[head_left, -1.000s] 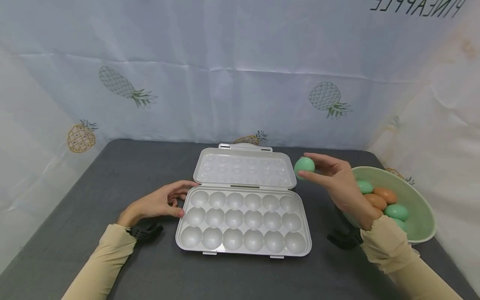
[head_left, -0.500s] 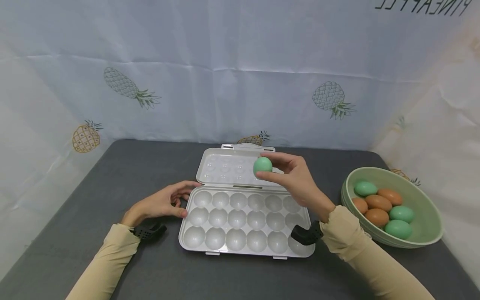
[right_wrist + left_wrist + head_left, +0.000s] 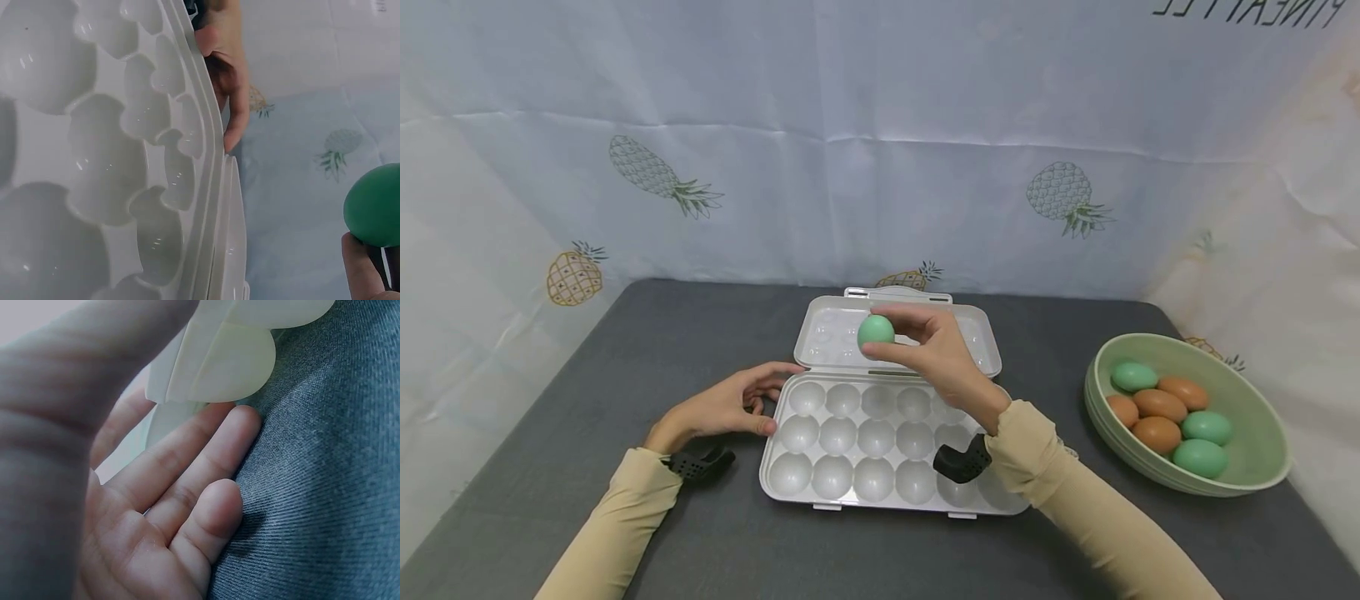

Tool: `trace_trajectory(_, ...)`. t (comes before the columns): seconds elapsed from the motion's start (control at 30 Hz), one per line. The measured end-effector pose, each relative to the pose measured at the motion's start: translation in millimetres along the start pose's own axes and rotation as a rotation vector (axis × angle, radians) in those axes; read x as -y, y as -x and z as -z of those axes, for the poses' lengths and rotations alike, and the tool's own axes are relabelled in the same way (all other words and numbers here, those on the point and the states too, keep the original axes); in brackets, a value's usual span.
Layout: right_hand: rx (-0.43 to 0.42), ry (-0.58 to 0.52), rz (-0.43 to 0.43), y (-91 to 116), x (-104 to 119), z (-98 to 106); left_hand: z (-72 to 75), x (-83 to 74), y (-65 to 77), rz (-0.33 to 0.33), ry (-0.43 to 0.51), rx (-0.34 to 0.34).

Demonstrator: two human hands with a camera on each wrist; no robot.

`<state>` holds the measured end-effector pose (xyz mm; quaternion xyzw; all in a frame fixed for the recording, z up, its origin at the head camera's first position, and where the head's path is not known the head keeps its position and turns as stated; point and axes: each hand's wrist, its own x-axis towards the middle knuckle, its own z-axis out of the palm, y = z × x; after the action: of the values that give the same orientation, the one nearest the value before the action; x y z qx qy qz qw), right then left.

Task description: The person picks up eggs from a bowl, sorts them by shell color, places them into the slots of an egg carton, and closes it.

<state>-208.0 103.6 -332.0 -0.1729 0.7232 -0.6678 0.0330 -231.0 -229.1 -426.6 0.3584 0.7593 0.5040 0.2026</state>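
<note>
A green egg (image 3: 876,332) is pinched between the thumb and fingers of my right hand (image 3: 936,346), held up over the hinge side of a white egg tray. In the right wrist view that green egg (image 3: 378,206) shows at the right edge. The egg tray (image 3: 857,417) lies with its lid (image 3: 820,333) folded back, and the cups in sight hold nothing. My left hand (image 3: 722,404) rests at the tray's left side, thumb and index fingertip against its edge. From the left wrist, relaxed fingers (image 3: 212,450) lie beside the tray's cups (image 3: 240,365).
At the right stands a light green bowl (image 3: 1255,442) with several green and brown eggs (image 3: 1156,435). The dark grey table (image 3: 700,542) ends at a pineapple-print curtain (image 3: 850,192) behind and at the sides.
My right hand has carried the green egg leftward, from beside the bowl to over the lid and hinge. My left hand keeps its place at the tray's edge.
</note>
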Motion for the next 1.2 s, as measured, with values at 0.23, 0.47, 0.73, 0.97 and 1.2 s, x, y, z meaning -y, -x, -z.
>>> trace_trajectory(0.23,-0.003,-0.028,-0.008,-7.8,-8.0,-15.4,-0.1,-1.6,-1.1,0.008,0.002,0.003)
trace_trajectory(0.47,0.002,-0.038,-0.026,-11.7,-15.0,-31.4,1.1,-0.8,-1.9,0.022,-0.020,-0.001)
trace_trajectory(0.73,0.038,-0.038,-0.032,-15.5,-24.3,-47.5,-0.1,-4.9,-3.3,0.023,-0.011,-0.001)
trace_trajectory(0.97,0.074,-0.068,-0.054,-16.1,-32.0,-60.4,-0.4,-3.8,-0.9,0.051,-0.025,-0.015)
trace_trajectory(1.2,0.103,-0.074,-0.094,-16.1,-39.9,-67.3,-1.1,-4.8,0.0,0.049,-0.019,-0.010)
